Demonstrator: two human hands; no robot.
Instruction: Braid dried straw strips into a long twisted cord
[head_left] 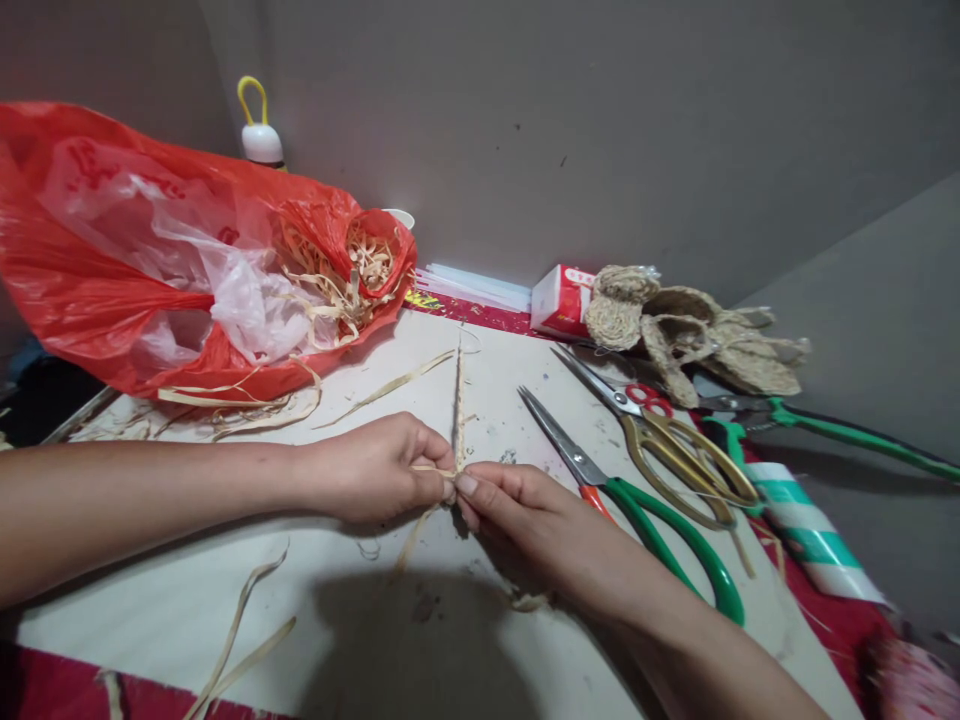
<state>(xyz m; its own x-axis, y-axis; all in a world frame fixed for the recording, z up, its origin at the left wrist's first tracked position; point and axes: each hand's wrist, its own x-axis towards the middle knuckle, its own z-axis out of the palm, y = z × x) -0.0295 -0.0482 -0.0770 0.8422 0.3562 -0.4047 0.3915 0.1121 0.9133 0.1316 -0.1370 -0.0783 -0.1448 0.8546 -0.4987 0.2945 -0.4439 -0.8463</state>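
My left hand (379, 468) and my right hand (525, 525) meet at the middle of a white board (337, 600), fingertips pinched together on a thin twisted straw cord (458, 405). The cord runs straight away from my fingers toward the wall. Loose pale strands hang from the pinch down toward me. Both hands are closed on the cord and its strands.
A red plastic bag (97, 270) spilling pale straw strips lies at the left. To the right lie green-handled scissors (645, 520), gold-handled scissors (675, 450), woven straw pieces (690, 330), a red-white box (561, 298), a green-white tape roll (802, 530) and a green-handled tool (855, 435). Stray strips lie near the front edge.
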